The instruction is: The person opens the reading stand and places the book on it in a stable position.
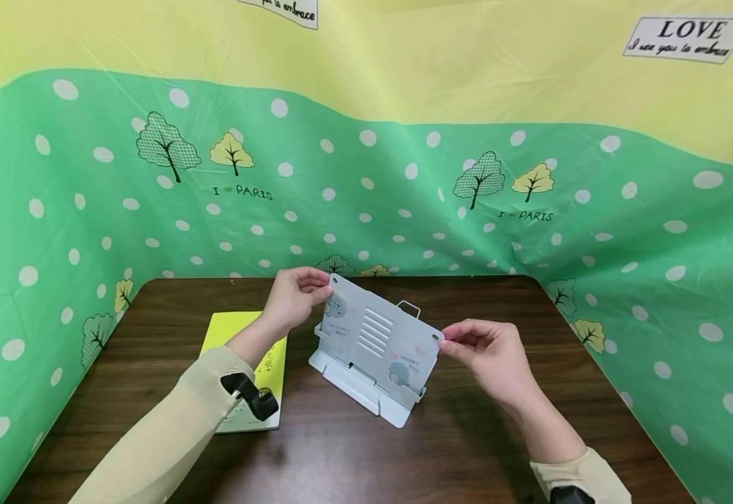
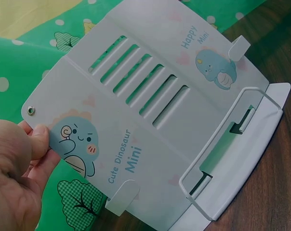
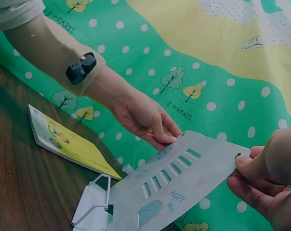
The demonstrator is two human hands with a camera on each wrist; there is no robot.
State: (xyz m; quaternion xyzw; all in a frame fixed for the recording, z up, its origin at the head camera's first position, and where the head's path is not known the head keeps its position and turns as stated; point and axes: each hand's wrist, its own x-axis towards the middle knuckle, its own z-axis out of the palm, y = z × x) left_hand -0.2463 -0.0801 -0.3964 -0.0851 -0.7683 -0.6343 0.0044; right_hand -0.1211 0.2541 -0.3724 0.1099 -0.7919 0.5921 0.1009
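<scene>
A white book stand (image 1: 398, 322) with cartoon dinosaurs and a row of slots stands tilted back on the table in the head view. Its base plate (image 1: 347, 385) sticks out toward me, with a wire loop (image 2: 227, 144) over it in the left wrist view. My left hand (image 1: 293, 297) pinches the upper left corner of the back panel between thumb and fingers. At the upper right corner, my right hand (image 1: 486, 357) pinches the panel the same way, thumb in front by the rivet (image 3: 239, 155). Small page clips (image 2: 122, 196) jut from the lower edge.
A yellow book (image 1: 234, 325) lies on the dark wooden table (image 1: 467, 455) left of the stand, partly covered by my left forearm. Green polka-dot cloth (image 1: 341, 168) hangs behind the table and along both sides. A black wrist camera (image 1: 249, 395) sits on my left sleeve.
</scene>
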